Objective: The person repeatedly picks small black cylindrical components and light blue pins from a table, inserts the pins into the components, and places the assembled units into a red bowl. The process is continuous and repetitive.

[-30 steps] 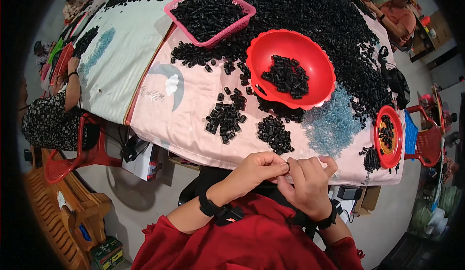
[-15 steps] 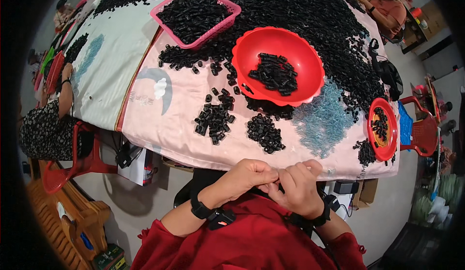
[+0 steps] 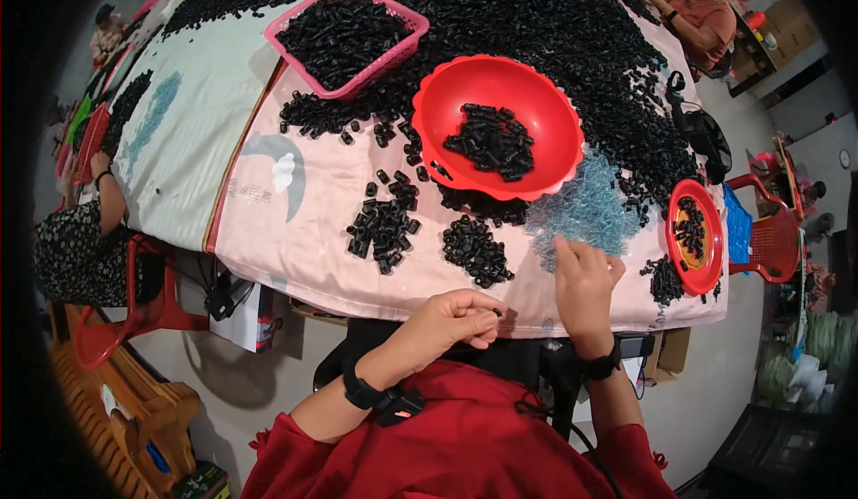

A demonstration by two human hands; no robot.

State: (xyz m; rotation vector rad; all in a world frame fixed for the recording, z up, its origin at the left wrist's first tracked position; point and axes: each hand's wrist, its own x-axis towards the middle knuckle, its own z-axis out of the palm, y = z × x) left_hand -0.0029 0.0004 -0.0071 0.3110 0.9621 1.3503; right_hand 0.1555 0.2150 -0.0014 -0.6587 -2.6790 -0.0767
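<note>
My left hand (image 3: pixel 451 325) is above my lap at the table's front edge. Its thumb and fingers pinch a small black plastic part (image 3: pixel 498 311), whose tip sticks out. My right hand (image 3: pixel 585 293) reaches to the near edge of a pile of small clear bluish pieces (image 3: pixel 585 204). Its fingers are curled downward, and whatever is at the fingertips is hidden. Left of that pile lie a heap of small black caps (image 3: pixel 478 250) and a looser heap of black tubular parts (image 3: pixel 384 222). Behind them stands a red scalloped bowl (image 3: pixel 554 123) holding black parts (image 3: pixel 492 141).
A pink basket (image 3: pixel 418 27) full of black parts stands at the back left. A huge black heap (image 3: pixel 536 16) covers the far table. At right are a red oval tray (image 3: pixel 712 257) and a red chair (image 3: pixel 776 240). Co-workers (image 3: pixel 706 21) sit around the table.
My hands were together at the table edge and have parted. The right one has moved forward to the clear pile. My left stays near the edge, and the view has shifted slightly.
</note>
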